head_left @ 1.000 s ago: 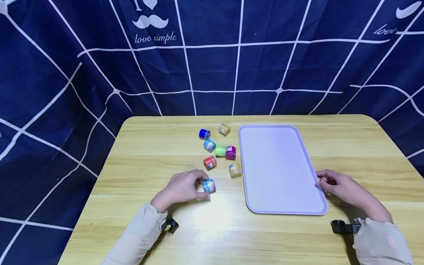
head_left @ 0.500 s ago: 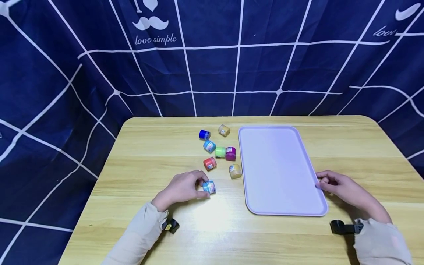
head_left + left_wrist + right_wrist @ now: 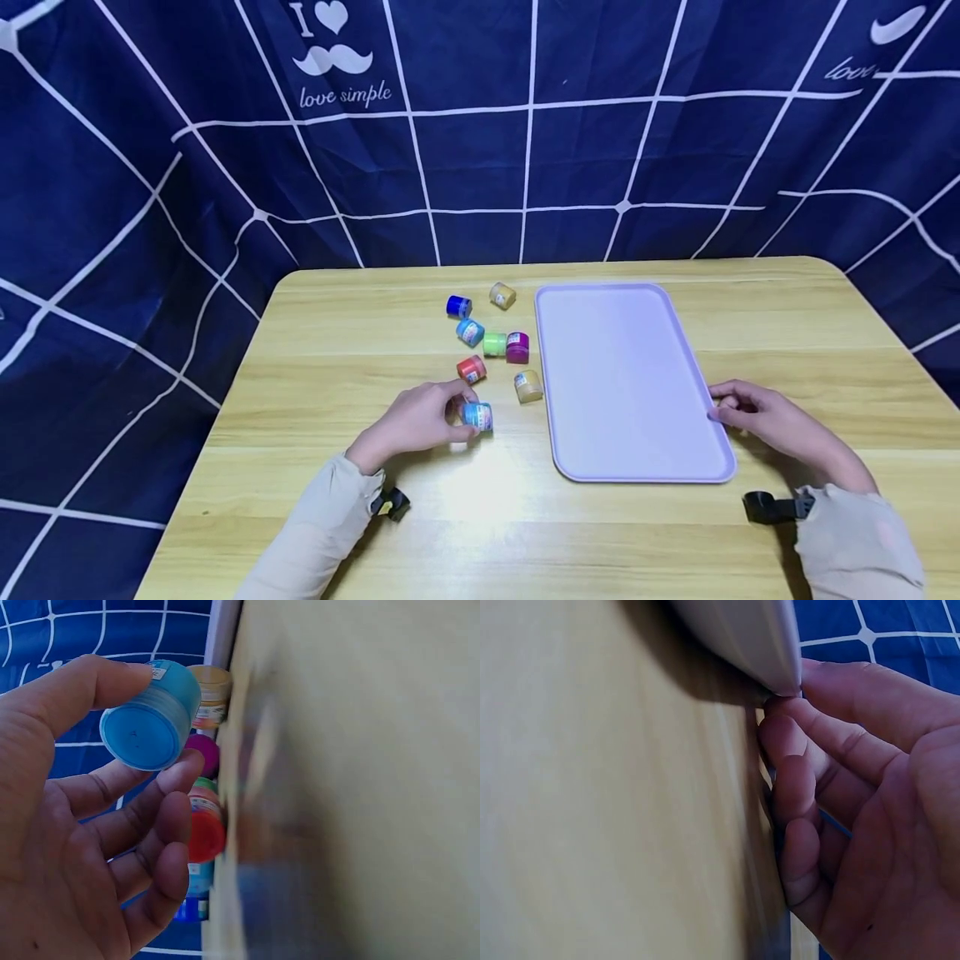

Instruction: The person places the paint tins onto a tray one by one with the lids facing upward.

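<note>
My left hand (image 3: 420, 419) pinches a small light blue paint jar (image 3: 477, 417) between thumb and fingers. In the left wrist view that jar (image 3: 144, 733) is tilted, its round blue end facing the camera and the other fingers curled below it. On the right, my right hand (image 3: 783, 429) pinches the long side of a pale purple tray (image 3: 626, 383). The right wrist view has thumb and forefinger at the tray's rim (image 3: 769, 664), the remaining fingers curled beneath. Beside the left hand lie a red jar (image 3: 472, 368) and a yellowish jar (image 3: 528, 386).
Farther back are a purple jar (image 3: 517, 347), a green jar (image 3: 495, 344), another light blue jar (image 3: 470, 332), a dark blue jar (image 3: 459, 307) and a second yellowish jar (image 3: 502, 295). A blue curtain (image 3: 465, 158) hangs behind the wooden table (image 3: 337, 333).
The left hand has closed its thumb and fingers on the light blue jar and moved it slightly, up and right. The right hand keeps its place at the tray; the head view shifted a little.
</note>
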